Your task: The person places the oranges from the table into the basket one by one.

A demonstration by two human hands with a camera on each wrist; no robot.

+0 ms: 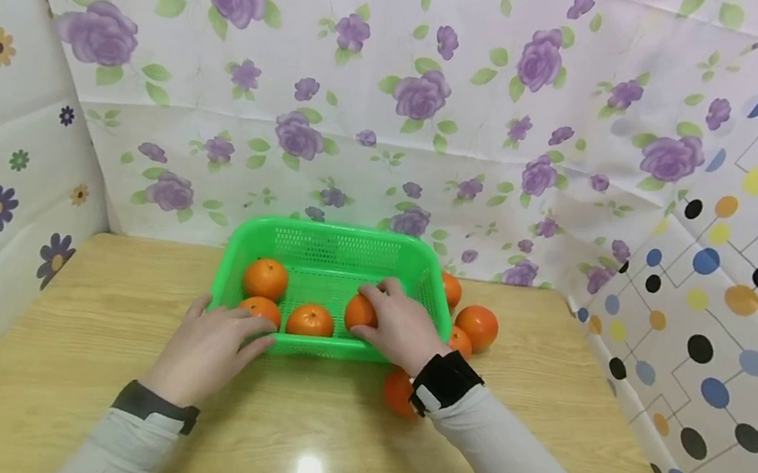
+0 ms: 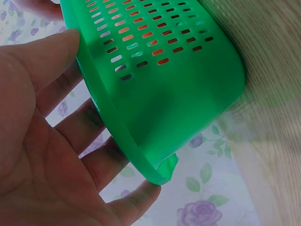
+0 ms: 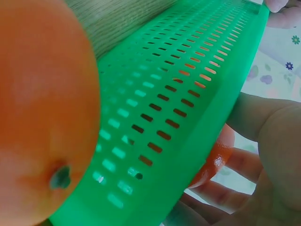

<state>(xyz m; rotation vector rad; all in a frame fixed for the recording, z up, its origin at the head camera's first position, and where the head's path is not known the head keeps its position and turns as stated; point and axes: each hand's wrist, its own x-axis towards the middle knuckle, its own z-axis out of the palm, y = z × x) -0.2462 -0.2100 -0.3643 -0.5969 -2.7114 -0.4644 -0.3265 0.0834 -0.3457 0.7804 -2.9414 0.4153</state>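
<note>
A green plastic basket [image 1: 341,236] with perforated walls stands on the table. My left hand [image 1: 202,349] holds its near left corner, thumb outside the rim and fingers reaching over it; in the left wrist view the thumb touches the rim [image 2: 101,101]. With my right hand [image 1: 404,330] I grip an orange [image 1: 361,314] inside the basket, at its right end. The right wrist view shows this orange [image 3: 218,157] partly hidden behind the basket wall. Three more oranges lie in the basket: one at the back left [image 1: 266,279], one by my left fingers [image 1: 262,309], one front middle [image 1: 311,320].
Outside the basket's right side are several oranges, including one [image 1: 477,327] farthest right and one [image 1: 400,392] partly under my right wrist. The wooden table [image 1: 112,282] meets a flowered cloth [image 1: 372,100] behind; a dotted cloth [image 1: 727,332] hangs at right.
</note>
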